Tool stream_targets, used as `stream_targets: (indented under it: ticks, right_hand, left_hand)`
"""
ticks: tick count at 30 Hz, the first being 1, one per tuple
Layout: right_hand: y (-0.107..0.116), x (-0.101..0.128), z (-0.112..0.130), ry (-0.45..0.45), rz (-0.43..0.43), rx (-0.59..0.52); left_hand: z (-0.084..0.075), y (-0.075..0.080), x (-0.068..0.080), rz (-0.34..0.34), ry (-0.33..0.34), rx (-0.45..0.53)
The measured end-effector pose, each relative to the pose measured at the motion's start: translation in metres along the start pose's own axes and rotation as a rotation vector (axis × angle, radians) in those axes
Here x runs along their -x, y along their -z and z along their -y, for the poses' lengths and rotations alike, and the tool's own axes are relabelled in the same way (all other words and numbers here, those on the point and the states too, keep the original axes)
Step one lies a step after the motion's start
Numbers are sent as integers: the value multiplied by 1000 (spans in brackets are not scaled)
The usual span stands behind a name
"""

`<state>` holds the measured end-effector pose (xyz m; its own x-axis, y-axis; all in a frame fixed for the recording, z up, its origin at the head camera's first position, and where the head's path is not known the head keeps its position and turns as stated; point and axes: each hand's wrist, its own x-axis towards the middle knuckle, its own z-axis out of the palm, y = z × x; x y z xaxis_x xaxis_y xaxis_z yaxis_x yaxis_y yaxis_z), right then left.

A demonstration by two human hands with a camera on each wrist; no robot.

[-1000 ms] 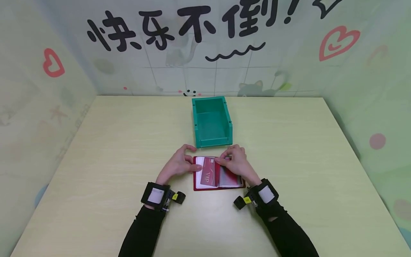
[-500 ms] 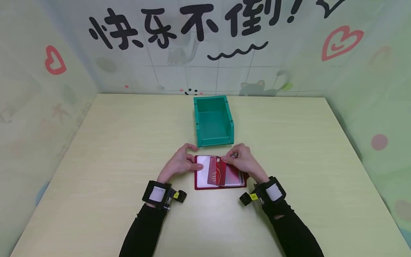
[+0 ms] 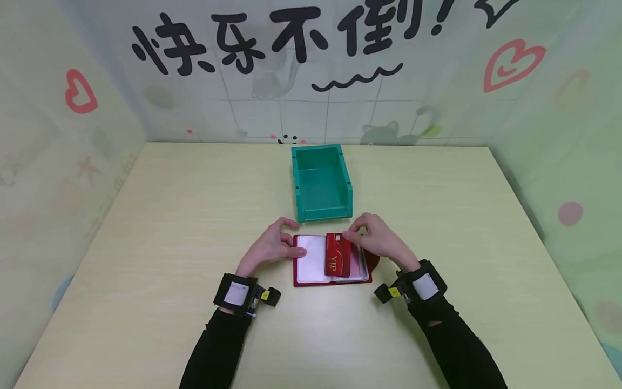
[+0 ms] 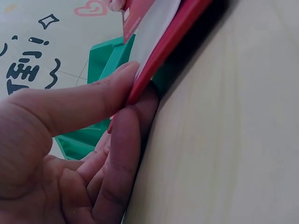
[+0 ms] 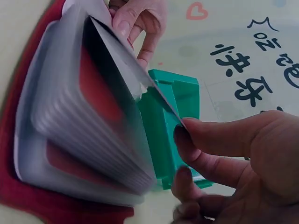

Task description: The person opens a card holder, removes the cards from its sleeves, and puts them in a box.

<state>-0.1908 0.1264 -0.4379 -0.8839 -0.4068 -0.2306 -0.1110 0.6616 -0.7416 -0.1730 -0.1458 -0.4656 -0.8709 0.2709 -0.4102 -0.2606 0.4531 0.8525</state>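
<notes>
An open card holder with a dark red cover and clear sleeves lies on the table. My left hand pinches its left edge, thumb on top and fingers beneath, as the left wrist view shows. A red VIP card with gold lettering is over the middle of the holder. My right hand pinches the card's upper right corner between thumb and index finger. In the right wrist view the card's pale underside tilts above a thick stack of sleeves, with more red cards inside.
A green open-topped bin stands just behind the card holder, near both hands' fingertips. The pale wooden table spreads to both sides and in front. Printed wall panels enclose its back and sides.
My right hand has moved right, sliding the VIP card out of the left clear sleeve, which now looks white. The left hand keeps its grip on the holder's edge.
</notes>
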Motion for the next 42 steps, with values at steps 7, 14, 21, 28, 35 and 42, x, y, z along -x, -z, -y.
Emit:
stream_targets:
  ticks: [7,14,21,28,35,42]
  right_hand:
    - [16,-1,13,-7,-63,-34]
    - [31,-13,26,45,-196,-70]
    - [41,-36,44,88,-262,7]
    - [42,-69,64,104,-245,95]
    - [34,-99,73,44,-176,224]
    - [17,-120,79,-28,-80,402]
  left_hand:
    - [4,1,-1,18,-33,-1]
    - [5,3,-1,48,-54,24]
    - [5,3,1,57,-70,34]
    - [5,2,1,44,-66,25]
    - [5,-1,1,36,-52,25]
    - [6,1,0,37,-65,27]
